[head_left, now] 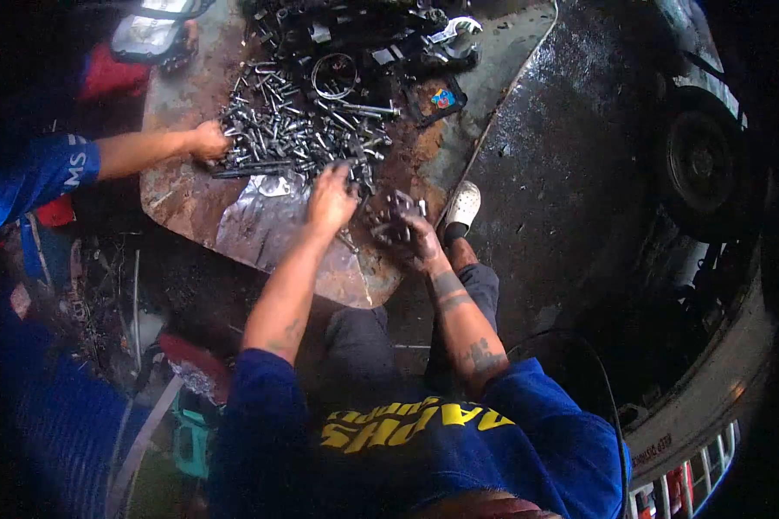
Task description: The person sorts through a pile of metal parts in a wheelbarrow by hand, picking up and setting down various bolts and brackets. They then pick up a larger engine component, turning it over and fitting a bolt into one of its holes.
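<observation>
Left hand [333,199] is at the near edge of a jumbled heap of slim, shiny bolts [277,125] on the rust-stained worktop [173,186], its grip hidden from me; the blackened right hand [409,232] curls nearby, hold unclear. Another person's hand [209,140] crowds the heap's left, dark lumpy parts [355,39] its far side.

Dark bolts [273,121] blurred into the fingertips of the left hand [333,199], so what it gripped, if anything, could not be told. Small pieces by the blackened right hand [409,229] were too dim to name. The co-worker's blue sleeve [30,177] was cut off by the left edge, and that person's fingertips were lost among the bolts. At the far side, greasy metal parts [381,30] ran past the top edge. The colourful emblem [443,99] was too small to make out.
</observation>
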